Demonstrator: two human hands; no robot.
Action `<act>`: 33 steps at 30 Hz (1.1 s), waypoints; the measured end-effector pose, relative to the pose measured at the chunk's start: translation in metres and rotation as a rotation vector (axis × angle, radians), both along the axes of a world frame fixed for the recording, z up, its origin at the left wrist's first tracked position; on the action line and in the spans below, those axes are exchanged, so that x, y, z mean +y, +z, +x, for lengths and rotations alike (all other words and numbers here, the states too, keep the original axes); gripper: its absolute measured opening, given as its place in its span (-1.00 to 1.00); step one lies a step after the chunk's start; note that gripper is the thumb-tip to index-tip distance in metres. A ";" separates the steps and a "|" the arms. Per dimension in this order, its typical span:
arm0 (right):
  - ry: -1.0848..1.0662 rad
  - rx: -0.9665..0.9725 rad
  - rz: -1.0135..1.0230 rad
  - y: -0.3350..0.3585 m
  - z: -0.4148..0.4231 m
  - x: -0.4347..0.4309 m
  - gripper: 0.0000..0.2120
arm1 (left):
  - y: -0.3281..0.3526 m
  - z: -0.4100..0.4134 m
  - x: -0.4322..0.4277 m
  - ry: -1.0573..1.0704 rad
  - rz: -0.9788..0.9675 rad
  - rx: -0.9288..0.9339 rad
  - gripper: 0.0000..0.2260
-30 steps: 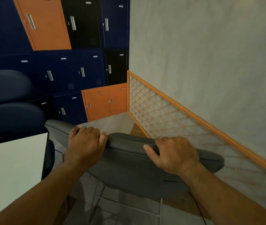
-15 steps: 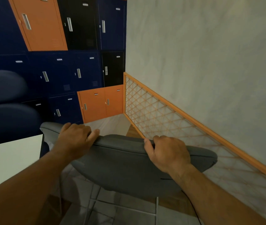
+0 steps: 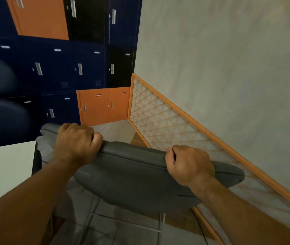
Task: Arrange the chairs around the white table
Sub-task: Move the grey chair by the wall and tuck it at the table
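Observation:
A grey padded chair (image 3: 133,175) stands right in front of me, seen from behind its backrest. My left hand (image 3: 77,140) grips the top edge of the backrest near its left end, fingers curled over it. My right hand (image 3: 188,163) grips the same edge further right, thumb on the near side. The corner of the white table (image 3: 4,168) shows at the left, close to the chair's left side. The chair's seat is hidden behind the backrest; thin metal legs (image 3: 161,221) show below.
Two dark blue chair backs (image 3: 1,101) rise at the far left beyond the table. Blue, black and orange lockers (image 3: 80,71) fill the wall ahead. An orange lattice panel (image 3: 167,124) runs along the grey wall on the right, close to the chair.
Both hands have closed more tightly over the backrest's top edge. The chair's backrest sits about where it was, beside the table corner; the view has shifted only slightly.

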State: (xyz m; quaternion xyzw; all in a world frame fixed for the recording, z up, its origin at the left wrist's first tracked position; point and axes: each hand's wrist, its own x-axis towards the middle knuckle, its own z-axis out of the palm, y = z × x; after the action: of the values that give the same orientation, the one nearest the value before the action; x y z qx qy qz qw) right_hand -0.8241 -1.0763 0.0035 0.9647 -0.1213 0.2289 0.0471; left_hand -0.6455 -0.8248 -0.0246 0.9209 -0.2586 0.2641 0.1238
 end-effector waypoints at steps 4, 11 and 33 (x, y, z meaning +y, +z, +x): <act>0.018 -0.053 0.011 -0.002 0.008 -0.002 -0.67 | 0.002 0.007 -0.002 0.010 -0.004 0.026 -0.59; 0.105 -0.127 -0.020 -0.009 0.006 -0.011 -0.62 | 0.004 -0.003 -0.003 0.006 -0.007 0.100 -0.60; 0.445 -0.164 0.114 -0.005 -0.021 -0.148 -0.69 | 0.008 -0.122 -0.101 0.250 -0.083 0.129 -0.59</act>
State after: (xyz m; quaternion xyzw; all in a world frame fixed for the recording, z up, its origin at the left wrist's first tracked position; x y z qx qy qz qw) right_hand -0.8451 -1.2242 -0.0017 0.9469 0.0783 0.3042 -0.0690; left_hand -0.7679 -0.9257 -0.0161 0.9551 -0.1225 0.2281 0.1442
